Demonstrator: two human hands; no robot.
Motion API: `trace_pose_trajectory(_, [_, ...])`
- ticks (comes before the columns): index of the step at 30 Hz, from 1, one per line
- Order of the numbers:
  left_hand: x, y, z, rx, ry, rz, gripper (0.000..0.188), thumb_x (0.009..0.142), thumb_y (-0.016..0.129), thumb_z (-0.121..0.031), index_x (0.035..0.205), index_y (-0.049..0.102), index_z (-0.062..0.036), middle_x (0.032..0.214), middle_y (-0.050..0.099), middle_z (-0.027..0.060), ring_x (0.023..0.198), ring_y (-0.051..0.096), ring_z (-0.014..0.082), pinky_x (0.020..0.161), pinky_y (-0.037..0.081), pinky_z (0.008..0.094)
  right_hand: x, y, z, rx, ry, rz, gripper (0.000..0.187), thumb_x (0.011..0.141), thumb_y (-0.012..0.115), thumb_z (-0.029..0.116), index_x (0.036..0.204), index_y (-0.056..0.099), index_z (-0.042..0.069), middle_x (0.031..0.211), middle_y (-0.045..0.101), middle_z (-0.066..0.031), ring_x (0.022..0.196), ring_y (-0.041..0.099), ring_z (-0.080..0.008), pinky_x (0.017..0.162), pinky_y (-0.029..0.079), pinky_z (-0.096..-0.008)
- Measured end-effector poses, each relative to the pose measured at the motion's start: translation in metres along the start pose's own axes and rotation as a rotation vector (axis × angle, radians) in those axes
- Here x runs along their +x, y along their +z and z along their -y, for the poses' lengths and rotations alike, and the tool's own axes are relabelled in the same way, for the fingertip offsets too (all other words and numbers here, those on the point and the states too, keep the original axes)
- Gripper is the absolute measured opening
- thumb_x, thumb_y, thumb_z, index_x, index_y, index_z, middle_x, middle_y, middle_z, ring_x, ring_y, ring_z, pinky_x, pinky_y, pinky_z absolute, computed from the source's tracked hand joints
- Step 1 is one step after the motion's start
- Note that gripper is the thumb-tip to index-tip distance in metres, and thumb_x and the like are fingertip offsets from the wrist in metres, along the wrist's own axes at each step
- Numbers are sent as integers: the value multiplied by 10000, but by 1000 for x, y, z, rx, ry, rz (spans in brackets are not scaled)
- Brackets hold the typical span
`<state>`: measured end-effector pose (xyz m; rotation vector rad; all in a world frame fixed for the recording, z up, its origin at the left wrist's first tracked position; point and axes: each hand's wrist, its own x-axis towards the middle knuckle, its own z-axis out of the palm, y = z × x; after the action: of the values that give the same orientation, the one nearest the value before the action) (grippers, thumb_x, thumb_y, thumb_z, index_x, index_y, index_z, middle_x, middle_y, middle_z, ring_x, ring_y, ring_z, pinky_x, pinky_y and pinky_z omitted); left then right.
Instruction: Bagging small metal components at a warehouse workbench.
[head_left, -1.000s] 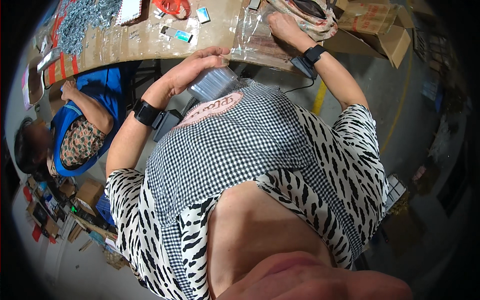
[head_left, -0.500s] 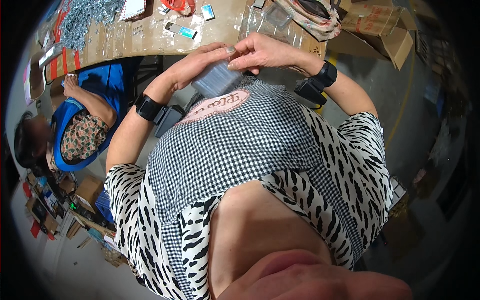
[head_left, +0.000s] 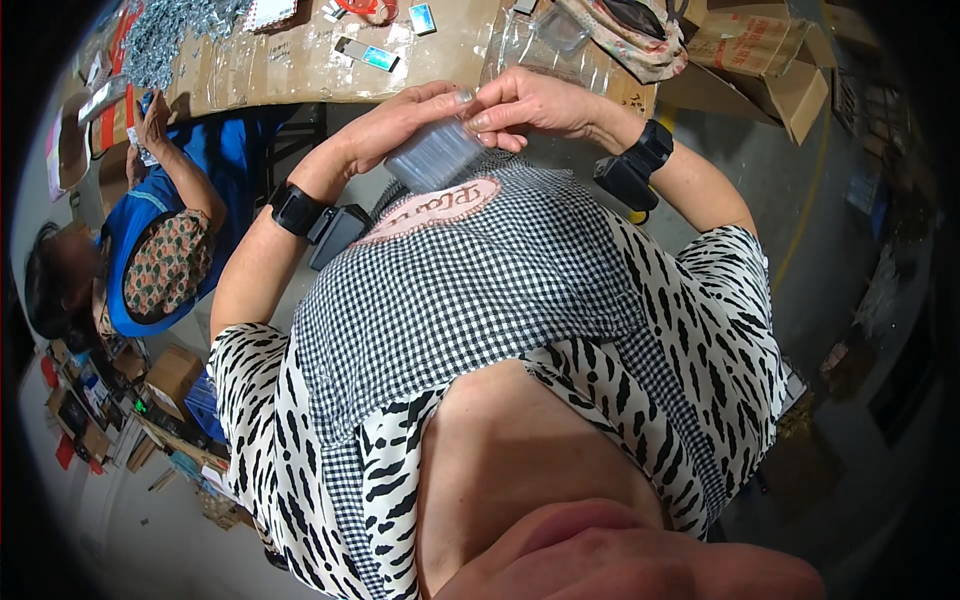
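My left hand [head_left: 405,125] is closed round a clear, ribbed plastic block [head_left: 435,158], which looks like a stack of thin transparent pieces. It is held in front of my checked apron [head_left: 460,270], just off the table's near edge. My right hand [head_left: 535,103] meets it at the upper right corner, thumb and forefinger pinched there. Whether a separate piece sits between those right fingertips is hidden. Fingers of the left hand wrap the far side and are partly out of sight.
The cardboard-covered table [head_left: 290,70] bears a heap of small silvery metal parts [head_left: 165,45], a blue-and-white packet [head_left: 422,18], a red item [head_left: 370,8], and a clear plastic container [head_left: 562,30]. Right of it are a floral bag [head_left: 640,45] and open cartons [head_left: 760,50]. A co-worker in blue [head_left: 165,260] sits left.
My right fingers have shifted slightly at the block's corner, with the lower ones spread a little more. The co-worker's arm has risen to the table's edge, holding something small.
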<state>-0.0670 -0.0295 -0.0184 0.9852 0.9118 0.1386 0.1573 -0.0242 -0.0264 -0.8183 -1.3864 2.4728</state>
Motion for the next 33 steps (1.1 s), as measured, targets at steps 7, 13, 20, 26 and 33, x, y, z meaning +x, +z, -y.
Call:
trace_pose_trajectory(7, [6, 2, -5, 33, 2, 28, 762, 803, 623, -482, 1327, 404, 27, 1187, 543, 187, 1097, 542, 243, 932, 434, 310, 0, 8, 7, -211, -20, -83, 148, 898, 510, 123, 853, 590, 6, 653, 558, 9, 535, 505, -29, 487, 401, -177])
trace_pose_trajectory(13, [3, -1, 1, -75, -3, -26, 616, 821, 591, -282, 1335, 394, -5, 1121, 575, 104, 1029, 562, 172, 877, 459, 248, -17, -5, 6, -722, -227, -556, 121, 880, 526, 134, 843, 576, 29, 640, 516, 15, 555, 475, -48, 500, 379, -223])
trace_pose_trajectory(20, [3, 1, -2, -38, -11, -2, 611, 815, 570, -254, 1343, 383, -11, 1116, 575, 96, 1029, 564, 175, 880, 469, 254, -36, -75, 13, -1274, -489, -1002, 355, 816, 503, 62, 1165, 529, 2, 1080, 577, -244, 987, 553, -402, 855, 460, -436])
trace_pose_trajectory(26, [5, 6, -5, -25, -26, 11, 588, 830, 559, -271, 1335, 400, -14, 1121, 572, 92, 1046, 557, 181, 901, 459, 263, -16, -150, -64, -1734, -149, -854, 144, 802, 542, 113, 803, 613, -13, 770, 641, -196, 699, 640, -346, 629, 516, -419])
trace_pose_trajectory(33, [3, 3, -2, -10, 12, -15, 600, 878, 557, -377, 1337, 410, -20, 1117, 578, 94, 1071, 542, 185, 930, 439, 283, -13, -156, -62, -1690, -44, -792, 181, 807, 555, 127, 727, 607, -27, 762, 628, -230, 697, 628, -396, 636, 520, -452])
